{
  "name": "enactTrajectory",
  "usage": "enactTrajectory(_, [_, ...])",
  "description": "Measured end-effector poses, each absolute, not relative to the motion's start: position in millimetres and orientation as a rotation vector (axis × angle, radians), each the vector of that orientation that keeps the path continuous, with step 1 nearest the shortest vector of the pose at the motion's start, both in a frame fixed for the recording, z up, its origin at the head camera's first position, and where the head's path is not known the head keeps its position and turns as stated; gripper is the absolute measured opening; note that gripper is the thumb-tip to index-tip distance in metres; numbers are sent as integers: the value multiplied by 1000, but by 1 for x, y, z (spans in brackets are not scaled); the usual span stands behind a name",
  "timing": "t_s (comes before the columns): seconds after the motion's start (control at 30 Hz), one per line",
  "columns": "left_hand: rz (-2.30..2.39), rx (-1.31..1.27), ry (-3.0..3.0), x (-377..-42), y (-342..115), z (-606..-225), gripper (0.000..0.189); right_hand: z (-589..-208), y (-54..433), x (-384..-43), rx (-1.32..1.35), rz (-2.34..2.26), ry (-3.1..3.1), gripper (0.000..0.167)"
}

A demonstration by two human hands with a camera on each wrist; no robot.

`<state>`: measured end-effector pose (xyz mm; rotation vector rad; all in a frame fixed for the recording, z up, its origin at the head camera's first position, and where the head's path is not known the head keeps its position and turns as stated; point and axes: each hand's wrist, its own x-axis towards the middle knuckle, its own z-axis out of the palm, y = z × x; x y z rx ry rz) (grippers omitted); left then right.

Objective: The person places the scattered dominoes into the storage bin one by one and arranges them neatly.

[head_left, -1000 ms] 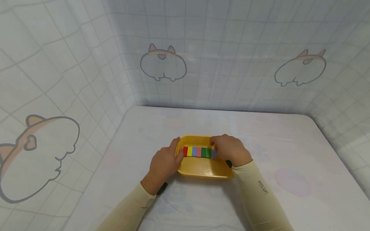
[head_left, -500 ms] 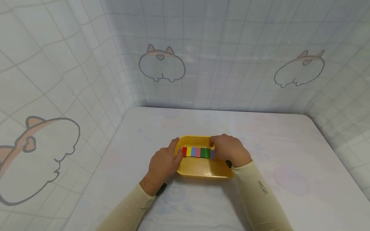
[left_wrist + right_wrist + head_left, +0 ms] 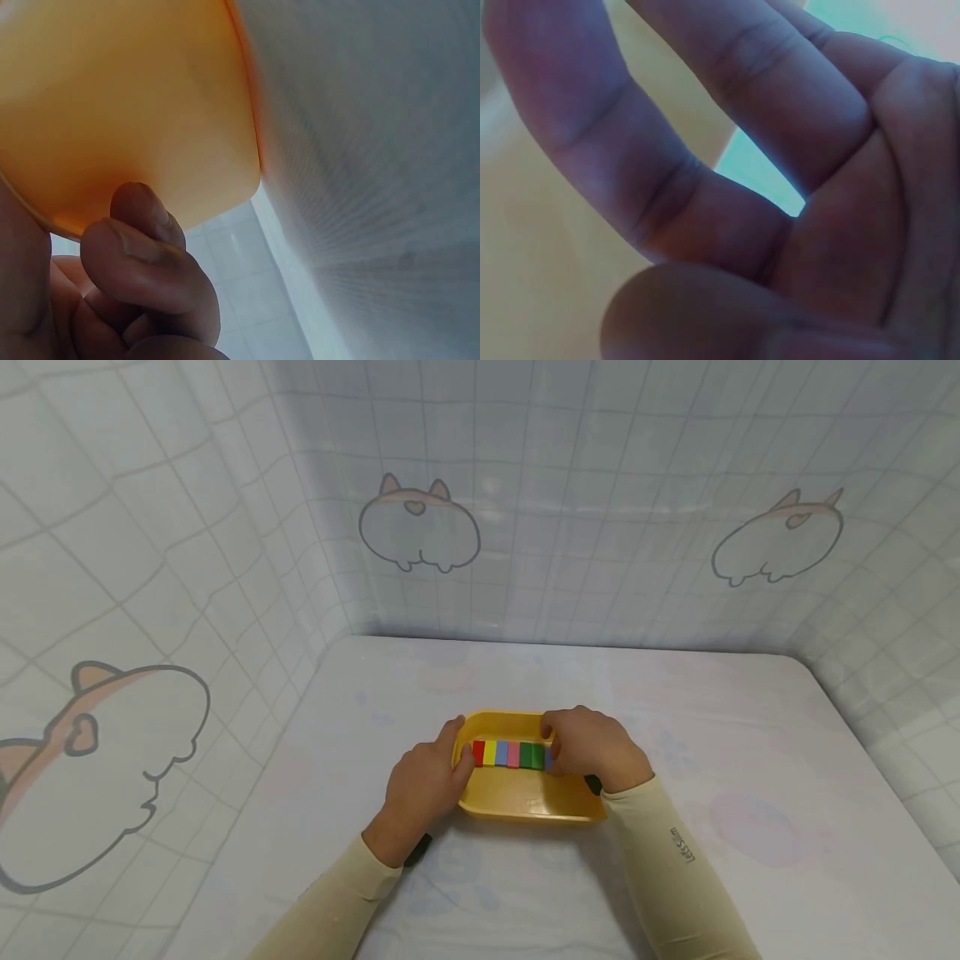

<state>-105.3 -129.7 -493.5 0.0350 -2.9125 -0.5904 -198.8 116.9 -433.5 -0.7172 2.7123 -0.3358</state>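
Note:
A yellow plastic tray (image 3: 517, 795) sits on the table in the head view. My left hand (image 3: 422, 783) grips its left rim, thumb inside; in the left wrist view curled fingers (image 3: 150, 274) lie against the tray's outer wall (image 3: 172, 97). Inside runs a row of small flat blocks: red (image 3: 478, 753), yellow (image 3: 490, 753), blue, pink (image 3: 513, 754) and green ones (image 3: 532, 756). At the row's right end, my right hand (image 3: 596, 745) pinches another blue block (image 3: 549, 761), partly hidden by the fingers. The right wrist view shows bent fingers (image 3: 652, 180) over the tray; no block shows there.
A pale patterned cloth (image 3: 735, 718) covers the table. Behind it and along both sides hang white grid-patterned curtains (image 3: 585, 527) with cartoon animal drawings. Dark wrist devices (image 3: 417, 850) show at both wrists.
My right hand has shifted slightly left with the blue block, and the gap between it and the green end of the row has narrowed. The left hand keeps its grip on the tray.

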Motion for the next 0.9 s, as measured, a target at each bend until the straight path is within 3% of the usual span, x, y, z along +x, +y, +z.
enactTrajectory(0.9, [-596, 10, -2890, -105, -131, -495, 57, -429, 119, -196, -803, -392, 2746, 55])
